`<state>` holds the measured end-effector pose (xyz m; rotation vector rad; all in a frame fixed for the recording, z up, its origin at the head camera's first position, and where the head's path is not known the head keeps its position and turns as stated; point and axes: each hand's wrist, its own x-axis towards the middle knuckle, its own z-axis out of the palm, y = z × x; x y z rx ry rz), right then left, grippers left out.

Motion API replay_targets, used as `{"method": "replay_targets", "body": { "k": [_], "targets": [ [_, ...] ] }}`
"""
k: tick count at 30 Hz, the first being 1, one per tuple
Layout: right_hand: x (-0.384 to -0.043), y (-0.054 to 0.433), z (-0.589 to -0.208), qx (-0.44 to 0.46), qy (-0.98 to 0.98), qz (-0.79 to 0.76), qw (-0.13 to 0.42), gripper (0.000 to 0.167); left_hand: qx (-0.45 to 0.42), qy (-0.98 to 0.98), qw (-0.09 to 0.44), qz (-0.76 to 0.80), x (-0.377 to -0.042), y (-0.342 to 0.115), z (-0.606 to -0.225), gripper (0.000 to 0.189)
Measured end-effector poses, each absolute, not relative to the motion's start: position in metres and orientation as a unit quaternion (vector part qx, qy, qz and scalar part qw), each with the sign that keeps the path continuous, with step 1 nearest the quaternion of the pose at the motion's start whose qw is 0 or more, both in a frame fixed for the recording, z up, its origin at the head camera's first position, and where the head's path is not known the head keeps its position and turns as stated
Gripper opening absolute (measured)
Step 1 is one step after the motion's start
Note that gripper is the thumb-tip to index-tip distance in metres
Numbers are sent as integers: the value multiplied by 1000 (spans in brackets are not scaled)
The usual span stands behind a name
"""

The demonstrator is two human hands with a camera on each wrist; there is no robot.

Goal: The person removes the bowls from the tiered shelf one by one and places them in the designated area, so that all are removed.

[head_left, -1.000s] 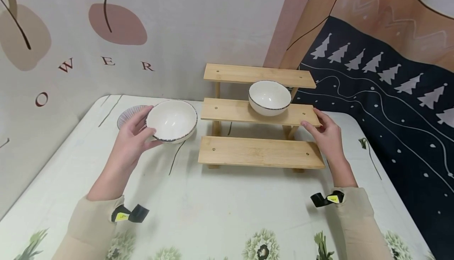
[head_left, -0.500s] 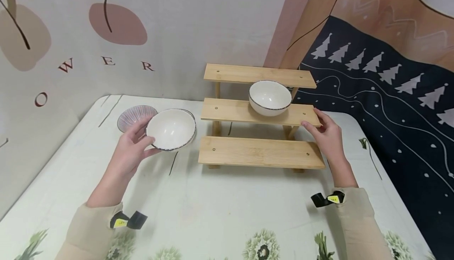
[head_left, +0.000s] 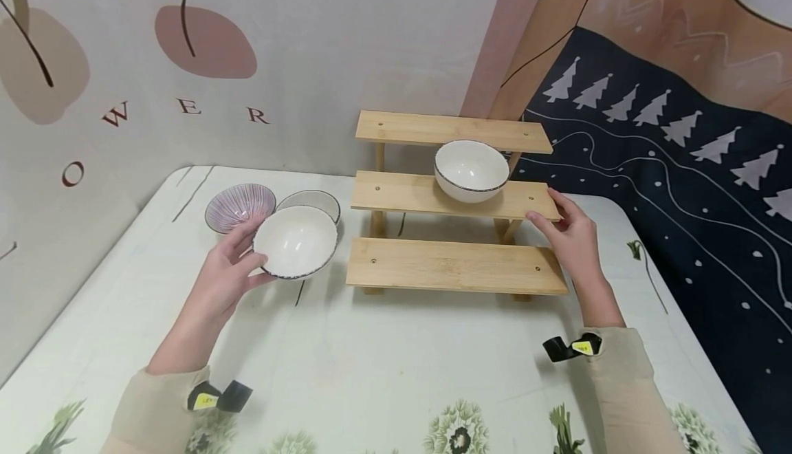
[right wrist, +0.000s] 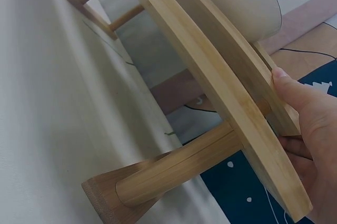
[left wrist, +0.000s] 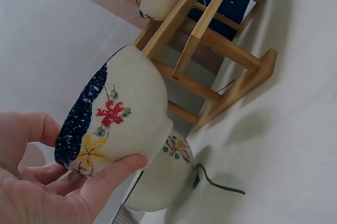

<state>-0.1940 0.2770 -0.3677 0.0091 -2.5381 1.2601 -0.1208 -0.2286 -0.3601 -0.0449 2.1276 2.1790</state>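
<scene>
My left hand point(head_left: 232, 268) grips a white bowl point(head_left: 295, 242) by its left side, thumb at the rim, holding it off the table. In the left wrist view the outside of this bowl point(left wrist: 124, 111) shows red and yellow flowers and a dark blue speckled patch. Just behind it another bowl point(head_left: 315, 199) is partly hidden, and a purple-striped bowl point(head_left: 238, 205) stands to the left. With my right hand point(head_left: 572, 237) I pinch the right end of the middle shelf of a three-step wooden rack point(head_left: 454, 265). A white bowl point(head_left: 471, 170) rests on that middle shelf, right of centre.
The table point(head_left: 383, 371) has a white cloth with printed green flowers. Behind the rack hangs a pale fabric backdrop point(head_left: 346, 48), and a dark blue cloth with white trees point(head_left: 674, 165) covers the right side.
My left hand has drawn the held bowl slightly toward me and down, uncovering the bowl behind it and more of the striped one. The right hand and the rack have stayed put.
</scene>
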Motion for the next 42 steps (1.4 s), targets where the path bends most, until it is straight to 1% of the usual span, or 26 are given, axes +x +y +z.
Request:
{"method": "replay_targets", "body": {
  "k": [7, 17, 27, 42],
  "targets": [
    [-195, 278, -369, 6, -886, 437, 153, 73, -13, 690, 62, 721, -118, -230, -367, 69],
    [-194, 278, -369, 5, -887, 435, 152, 73, -6, 689, 69, 722, -114, -233, -381, 66],
    [-193, 278, -368, 5, -891, 429, 151, 73, -4, 705, 104, 701, -110, -235, -391, 69],
    [-193, 277, -366, 5, -886, 439, 148, 72, -7, 684, 117, 720, -110, -239, -402, 64]
  ]
}}
